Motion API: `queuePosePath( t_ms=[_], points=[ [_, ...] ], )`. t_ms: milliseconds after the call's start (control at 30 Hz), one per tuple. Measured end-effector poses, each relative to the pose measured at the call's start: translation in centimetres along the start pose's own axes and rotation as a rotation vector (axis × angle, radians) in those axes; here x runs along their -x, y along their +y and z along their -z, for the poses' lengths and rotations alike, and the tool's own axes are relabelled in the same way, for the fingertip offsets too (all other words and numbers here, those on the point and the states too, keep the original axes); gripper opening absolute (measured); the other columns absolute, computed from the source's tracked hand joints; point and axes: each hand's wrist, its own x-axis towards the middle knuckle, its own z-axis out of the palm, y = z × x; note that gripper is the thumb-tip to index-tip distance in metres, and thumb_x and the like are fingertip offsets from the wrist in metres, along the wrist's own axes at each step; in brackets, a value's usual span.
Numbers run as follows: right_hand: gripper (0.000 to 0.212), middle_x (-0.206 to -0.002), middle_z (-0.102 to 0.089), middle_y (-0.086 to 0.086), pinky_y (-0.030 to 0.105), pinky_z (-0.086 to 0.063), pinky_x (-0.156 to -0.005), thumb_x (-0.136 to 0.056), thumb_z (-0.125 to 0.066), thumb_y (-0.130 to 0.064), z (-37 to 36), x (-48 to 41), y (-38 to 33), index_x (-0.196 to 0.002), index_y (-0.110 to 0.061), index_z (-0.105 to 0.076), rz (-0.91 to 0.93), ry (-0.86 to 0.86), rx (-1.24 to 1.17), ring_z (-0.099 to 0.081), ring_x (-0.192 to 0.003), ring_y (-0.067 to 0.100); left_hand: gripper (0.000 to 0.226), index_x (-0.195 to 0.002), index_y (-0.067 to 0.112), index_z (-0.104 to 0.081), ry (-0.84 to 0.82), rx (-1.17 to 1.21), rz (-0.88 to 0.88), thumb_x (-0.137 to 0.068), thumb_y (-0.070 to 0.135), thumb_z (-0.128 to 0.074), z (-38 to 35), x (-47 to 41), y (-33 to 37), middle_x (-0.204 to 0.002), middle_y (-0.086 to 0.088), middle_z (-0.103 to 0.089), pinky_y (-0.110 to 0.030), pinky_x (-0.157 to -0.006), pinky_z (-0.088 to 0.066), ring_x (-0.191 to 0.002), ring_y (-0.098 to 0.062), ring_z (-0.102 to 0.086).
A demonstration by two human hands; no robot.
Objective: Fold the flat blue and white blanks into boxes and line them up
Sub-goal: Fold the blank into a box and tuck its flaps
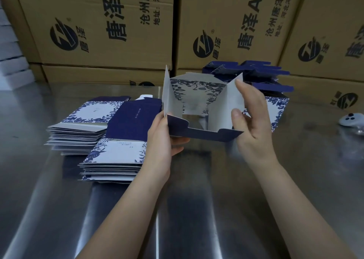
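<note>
Both hands, left (164, 134) and right (251, 119), hold an open half-folded box (199, 101) above the steel table (187, 199).

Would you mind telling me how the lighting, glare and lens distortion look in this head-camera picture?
Head view: dim overall; the steel table shows bright streaks of glare; wide-angle bending tilts the brown cartons behind; the half-folded box between left hand and right hand is sharp, the white controller at the edge softer.

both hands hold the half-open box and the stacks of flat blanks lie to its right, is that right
Not quite. The head view shows the stacks of flat blanks lying to the left of the half-open box, not to its right. The left hand and the right hand do both hold it.
</note>
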Motion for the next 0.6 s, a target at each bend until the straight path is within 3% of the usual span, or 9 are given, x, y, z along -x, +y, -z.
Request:
queuePosePath(
  t_ms=[100, 233, 333, 433, 500, 600],
  points=[
    [0.052, -0.139, -0.037, 0.012, 0.049, -0.048, -0.093, -0.087, -0.038, 0.012, 0.0, -0.2, -0.8, -0.126, -0.017, -0.057, 0.035, -0.013, 0.002, -0.048, -0.117, 0.026, 0.024, -0.091, 0.031, -0.062, 0.017, -0.002, 0.027, -0.1, 0.035, -0.04, 0.1, 0.0, 0.2, -0.088, 0.001, -0.075, -0.04, -0.083, -0.056, -0.077, -0.025, -0.075],
    [0.063, -0.138, -0.039, 0.015, 0.049, -0.047, -0.093, -0.072, -0.035, 0.016, 0.3, -0.3, -1.1, -0.119, -0.018, -0.062, 0.054, -0.092, 0.08, -0.047, -0.12, 0.027, 0.026, -0.09, 0.031, -0.061, 0.035, 0.004, 0.052, -0.101, 0.037, -0.038, 0.2, 0.1, 0.3, -0.096, -0.001, -0.075, -0.041, -0.086, -0.056, -0.079, -0.025, -0.075],
    [0.077, -0.143, -0.035, -0.004, 0.041, -0.047, -0.096, -0.065, -0.037, 0.01, 0.7, -0.4, -0.8, -0.13, -0.027, -0.05, 0.01, -0.211, 0.151, -0.039, -0.13, 0.014, 0.029, -0.086, 0.029, -0.062, 0.045, 0.01, 0.061, -0.101, 0.034, -0.037, 0.3, 0.0, 0.2, -0.088, 0.001, -0.076, -0.044, -0.09, -0.055, -0.077, -0.023, -0.076],
    [0.089, -0.137, -0.028, -0.039, 0.028, -0.045, -0.083, -0.069, -0.042, 0.0, 1.3, -0.5, -0.1, -0.137, -0.054, -0.026, -0.155, -0.383, 0.118, -0.038, -0.128, -0.003, 0.035, -0.074, 0.036, -0.07, 0.042, 0.017, 0.062, -0.097, 0.031, -0.044, 0.4, -0.1, 0.1, -0.077, 0.01, -0.075, -0.045, -0.09, -0.056, -0.077, -0.02, -0.076],
    [0.093, -0.137, -0.025, -0.045, 0.032, -0.044, -0.091, -0.071, -0.051, -0.01, 1.7, -0.5, 0.5, -0.14, -0.06, -0.015, -0.226, -0.459, 0.088, -0.037, -0.133, 0.001, 0.033, -0.075, 0.035, -0.071, 0.034, 0.027, 0.064, -0.096, 0.032, -0.046, 0.4, -0.1, 0.1, -0.074, 0.013, -0.074, -0.045, -0.09, -0.056, -0.077, -0.018, -0.076],
    [0.093, -0.138, -0.029, -0.042, 0.043, -0.041, -0.102, -0.071, -0.068, -0.034, 2.2, -0.5, 1.0, -0.142, -0.058, -0.014, -0.28, -0.442, 0.052, -0.036, -0.136, 0.003, 0.031, -0.082, 0.034, -0.071, 0.024, 0.054, 0.081, -0.098, 0.031, -0.044, 0.5, -0.1, 0.1, -0.072, 0.015, -0.074, -0.044, -0.089, -0.056, -0.075, -0.015, -0.075]
  ],
)
